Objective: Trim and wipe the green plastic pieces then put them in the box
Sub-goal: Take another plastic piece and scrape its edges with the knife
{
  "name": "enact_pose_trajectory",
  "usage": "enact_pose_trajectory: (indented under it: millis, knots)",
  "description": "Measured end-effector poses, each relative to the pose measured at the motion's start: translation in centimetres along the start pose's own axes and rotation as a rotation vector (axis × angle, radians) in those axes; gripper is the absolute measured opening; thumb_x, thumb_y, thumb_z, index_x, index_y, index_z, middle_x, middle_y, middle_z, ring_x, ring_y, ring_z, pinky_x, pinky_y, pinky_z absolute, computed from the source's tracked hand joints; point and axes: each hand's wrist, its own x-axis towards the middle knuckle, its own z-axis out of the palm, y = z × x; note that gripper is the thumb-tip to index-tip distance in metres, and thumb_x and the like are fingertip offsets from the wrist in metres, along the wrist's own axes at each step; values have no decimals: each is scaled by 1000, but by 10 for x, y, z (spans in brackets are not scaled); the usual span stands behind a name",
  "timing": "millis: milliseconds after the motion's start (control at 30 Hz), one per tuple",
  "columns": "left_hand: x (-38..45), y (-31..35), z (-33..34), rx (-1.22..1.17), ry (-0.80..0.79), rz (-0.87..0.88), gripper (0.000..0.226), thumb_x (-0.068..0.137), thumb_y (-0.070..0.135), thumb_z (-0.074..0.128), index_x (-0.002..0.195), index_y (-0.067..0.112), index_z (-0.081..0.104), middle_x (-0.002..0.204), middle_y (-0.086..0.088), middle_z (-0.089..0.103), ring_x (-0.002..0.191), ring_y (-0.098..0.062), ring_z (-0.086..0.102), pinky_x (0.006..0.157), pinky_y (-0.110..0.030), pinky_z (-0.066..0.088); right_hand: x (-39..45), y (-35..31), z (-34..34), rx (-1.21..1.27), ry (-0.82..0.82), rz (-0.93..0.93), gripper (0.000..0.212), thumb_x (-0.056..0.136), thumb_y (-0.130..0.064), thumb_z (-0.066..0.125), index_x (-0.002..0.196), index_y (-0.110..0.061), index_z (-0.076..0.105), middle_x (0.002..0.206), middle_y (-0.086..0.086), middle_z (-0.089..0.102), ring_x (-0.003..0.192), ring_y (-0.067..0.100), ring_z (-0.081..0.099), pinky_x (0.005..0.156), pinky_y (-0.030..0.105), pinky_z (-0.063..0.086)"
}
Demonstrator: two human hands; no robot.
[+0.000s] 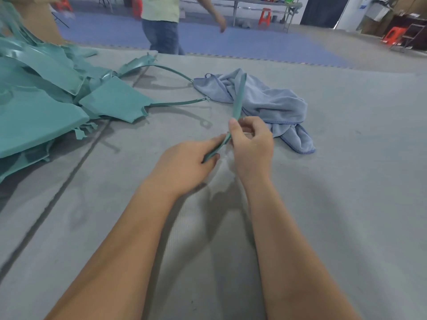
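On the grey counter (346, 204), past a pile of green plastic pieces (46, 107), the left hand (184, 167) grips a thin green strip's (238, 105) lower end while the right hand (251, 144) pinches it just above, a blue cloth (277, 105) lying beyond the fingers; keeping both grips close together should steady the strip for trimming.

Both forearms were bare up to the frame's lower edge; no sleeves were visible. The left hand (184, 166) and right hand (250, 144) were ungloved, bearing no rings, watch or wristbands.
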Motion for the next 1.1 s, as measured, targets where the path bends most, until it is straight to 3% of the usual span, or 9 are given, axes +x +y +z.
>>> enact_pose_trajectory:
  millis: [167, 300, 367, 467, 567, 700, 867, 1000, 1100]
  knots:
    - [1, 18, 4, 48, -183, -26, 62, 93, 49, 50, 148, 48, 21, 105, -2, 67, 95, -23, 62, 70, -30, 43, 5, -2, -7, 28, 140, 35, 19, 90, -17, 64, 75, -27, 58, 73, -6, 65, 68, 16, 63, 69, 38, 55]
    - [-2, 21, -16, -686, -337, -217, 37, 96, 39, 54, 133, 40, 55, 84, 12, 71, 67, 2, 61, 68, -12, 50, 10, 1, -10, 167, 116, 179, 10, 92, -11, 61, 84, -16, 63, 86, 9, 69, 75, 19, 60, 80, 47, 55]
    - [-3, 13, -29, -802, -187, -272, 20, 97, 32, 54, 109, 34, 70, 76, 13, 70, 66, 1, 60, 72, -17, 50, 11, 1, -11, 303, 52, 265, 7, 93, -7, 60, 98, -3, 64, 92, 16, 71, 79, 24, 64, 81, 45, 54]
    - [0, -8, -37, -763, 257, -473, 20, 93, 29, 61, 77, 22, 71, 80, 0, 69, 75, -10, 58, 84, -34, 52, 8, -1, -11, 423, -68, 335, 12, 93, -3, 60, 99, 7, 63, 87, 23, 69, 70, 27, 66, 68, 39, 59]
    - [2, -25, -40, -962, 581, -681, 9, 88, 24, 70, 89, 19, 63, 97, -1, 64, 89, -15, 63, 82, -32, 57, 3, -7, -10, 444, -232, 377, 13, 94, 0, 58, 81, -1, 56, 69, 19, 62, 46, 19, 61, 42, 21, 47]
    - [6, -38, -35, -1334, 542, -813, 44, 85, 26, 73, 121, 20, 49, 113, -1, 61, 97, -15, 65, 68, -27, 59, -1, -12, -7, 481, -366, 388, 21, 96, 2, 54, 77, -6, 47, 70, 18, 57, 44, 20, 57, 41, 23, 47]
    - [7, -49, -23, -893, 480, -768, 63, 82, 27, 75, 138, 21, 45, 129, 2, 53, 106, -12, 58, 81, -24, 47, -3, -11, -7, 461, -359, 354, 13, 98, 0, 51, 85, -3, 49, 74, 18, 59, 54, 24, 58, 46, 24, 50]
    - [5, -48, -23, -1228, 319, -789, 31, 90, 17, 66, 119, 18, 58, 98, 1, 72, 70, -9, 69, 56, -21, 53, 0, -5, -6, 402, -377, 298, 11, 98, -5, 53, 87, -6, 54, 84, 22, 61, 75, 33, 58, 57, 30, 51]
    - [6, -44, -25, -1393, 391, -707, 17, 93, 6, 59, 101, 20, 62, 83, 7, 74, 71, -11, 71, 56, -24, 56, 4, -1, -5, 418, -352, 300, 11, 96, -7, 58, 85, -8, 60, 88, 21, 63, 82, 35, 60, 58, 27, 52]
